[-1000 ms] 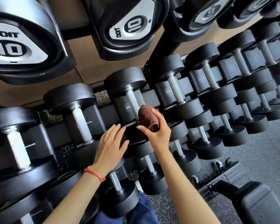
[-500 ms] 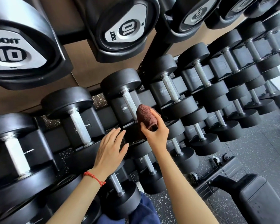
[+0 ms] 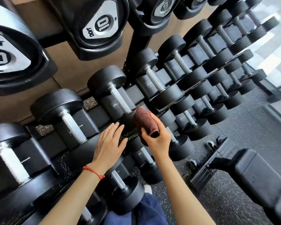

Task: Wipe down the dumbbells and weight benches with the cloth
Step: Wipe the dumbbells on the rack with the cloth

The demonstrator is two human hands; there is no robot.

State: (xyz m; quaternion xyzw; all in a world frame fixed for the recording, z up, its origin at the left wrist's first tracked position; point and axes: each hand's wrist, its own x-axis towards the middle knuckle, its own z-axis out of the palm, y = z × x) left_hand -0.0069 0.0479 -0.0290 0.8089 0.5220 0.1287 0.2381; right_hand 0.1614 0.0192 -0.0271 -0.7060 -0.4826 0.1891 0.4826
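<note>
Two hands at one dumbbell (image 3: 111, 93): right hand (image 3: 158, 138) fingers clamp cloth (image 3: 145, 123); left hand (image 3: 108, 146) fingers straight

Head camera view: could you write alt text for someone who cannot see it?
A person's right hand grips a brown cloth against a black dumbbell on a rack, while the left hand rests flat, fingers straight, on the dumbbell head beside it. More dumbbells fill the rows, and a black bench stands at lower right.
</note>
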